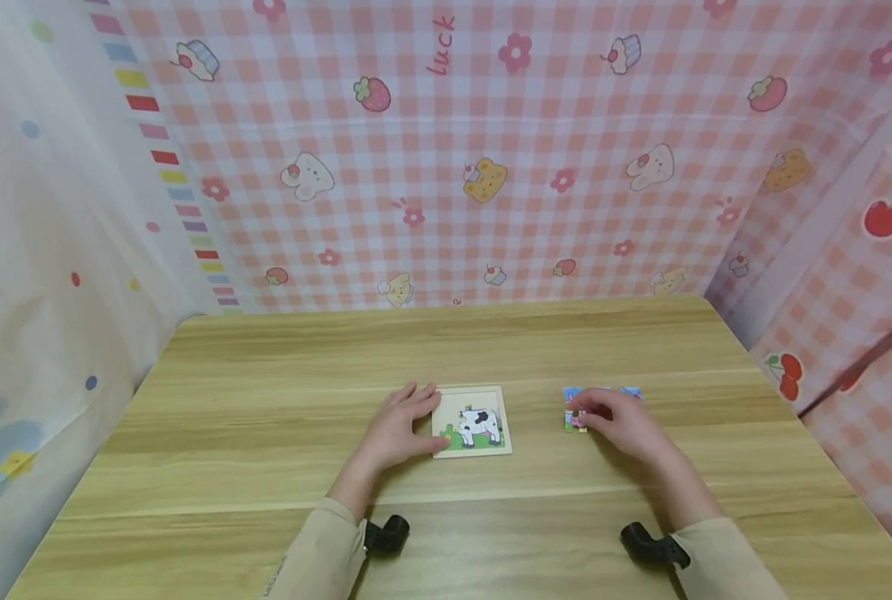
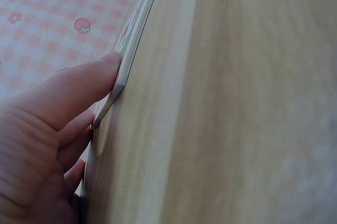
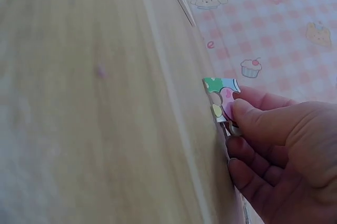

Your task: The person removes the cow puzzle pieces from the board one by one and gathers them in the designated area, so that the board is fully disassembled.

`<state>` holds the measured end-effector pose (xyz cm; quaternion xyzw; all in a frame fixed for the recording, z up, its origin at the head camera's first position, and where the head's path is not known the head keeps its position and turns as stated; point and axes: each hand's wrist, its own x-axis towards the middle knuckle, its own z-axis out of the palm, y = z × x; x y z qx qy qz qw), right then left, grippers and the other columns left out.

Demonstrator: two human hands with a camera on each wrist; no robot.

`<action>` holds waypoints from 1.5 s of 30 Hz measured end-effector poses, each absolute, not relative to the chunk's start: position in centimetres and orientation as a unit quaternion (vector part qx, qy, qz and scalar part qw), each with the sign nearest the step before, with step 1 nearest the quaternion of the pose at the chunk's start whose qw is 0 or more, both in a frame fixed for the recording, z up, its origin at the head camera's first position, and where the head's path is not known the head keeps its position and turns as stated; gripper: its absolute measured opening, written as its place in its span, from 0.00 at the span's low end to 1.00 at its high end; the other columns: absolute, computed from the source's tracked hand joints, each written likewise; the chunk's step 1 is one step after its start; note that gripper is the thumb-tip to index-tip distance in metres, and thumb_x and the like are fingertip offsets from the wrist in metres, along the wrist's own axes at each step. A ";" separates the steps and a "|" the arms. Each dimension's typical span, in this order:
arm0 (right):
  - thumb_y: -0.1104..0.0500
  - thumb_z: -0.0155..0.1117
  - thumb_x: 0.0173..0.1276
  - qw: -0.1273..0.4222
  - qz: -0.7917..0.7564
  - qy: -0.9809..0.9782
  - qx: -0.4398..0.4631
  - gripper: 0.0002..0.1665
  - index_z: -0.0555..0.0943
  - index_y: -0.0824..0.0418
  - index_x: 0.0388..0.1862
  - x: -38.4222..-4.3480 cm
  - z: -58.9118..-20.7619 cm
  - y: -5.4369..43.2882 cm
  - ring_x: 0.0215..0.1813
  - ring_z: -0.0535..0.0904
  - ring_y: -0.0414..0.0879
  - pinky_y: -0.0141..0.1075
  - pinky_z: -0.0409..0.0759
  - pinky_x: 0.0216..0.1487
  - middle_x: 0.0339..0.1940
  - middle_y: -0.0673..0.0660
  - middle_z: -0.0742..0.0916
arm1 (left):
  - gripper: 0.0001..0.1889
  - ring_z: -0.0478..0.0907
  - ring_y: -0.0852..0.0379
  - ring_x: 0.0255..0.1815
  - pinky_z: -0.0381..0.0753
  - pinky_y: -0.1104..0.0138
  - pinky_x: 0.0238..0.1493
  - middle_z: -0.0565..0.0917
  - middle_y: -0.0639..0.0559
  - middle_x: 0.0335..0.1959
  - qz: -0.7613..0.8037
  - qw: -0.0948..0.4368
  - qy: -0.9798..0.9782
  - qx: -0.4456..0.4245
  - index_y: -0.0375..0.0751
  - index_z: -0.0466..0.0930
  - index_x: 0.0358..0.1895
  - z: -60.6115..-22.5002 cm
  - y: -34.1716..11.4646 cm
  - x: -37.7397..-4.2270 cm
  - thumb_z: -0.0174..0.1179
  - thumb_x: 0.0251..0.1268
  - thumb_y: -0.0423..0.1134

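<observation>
My left hand rests at the left side of a square wooden puzzle tray, its thumb on the lower left corner and its fingers spread by the upper left. Cow picture pieces lie in the lower part of the tray, over a green strip. To the right, my right hand pinches a puzzle piece with pink, green and yellow print between thumb and fingers. Blue-topped puzzle pieces lie on the table behind that hand, which partly hides them.
The wood-grain table reaches back to a pink checked curtain. Printed cloth hangs on the left and right sides too. Each wrist carries a black camera mount.
</observation>
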<state>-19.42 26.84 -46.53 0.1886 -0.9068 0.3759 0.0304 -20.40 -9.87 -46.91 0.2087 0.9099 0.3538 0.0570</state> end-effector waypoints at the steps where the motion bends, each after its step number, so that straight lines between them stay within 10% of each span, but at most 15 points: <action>1: 0.68 0.66 0.67 0.031 0.376 -0.907 0.189 0.08 0.85 0.60 0.44 -19.4 -46.6 27.0 0.41 0.80 0.42 0.34 0.79 0.43 0.39 0.51 0.87 | 0.40 0.48 0.41 0.78 0.41 0.50 0.77 0.65 0.49 0.74 0.353 0.057 0.910 0.209 0.35 0.70 0.69 -46.9 -9.9 -20.4 0.74 0.55 0.48; 45: 0.67 0.69 0.65 0.047 0.360 -0.912 0.188 0.09 0.86 0.61 0.44 -19.9 -45.6 24.3 0.39 0.77 0.43 0.36 0.78 0.41 0.38 0.51 0.84 | 0.41 0.48 0.40 0.78 0.41 0.49 0.77 0.64 0.48 0.75 0.328 0.052 0.917 0.221 0.36 0.69 0.70 -47.1 -10.0 -20.6 0.72 0.56 0.51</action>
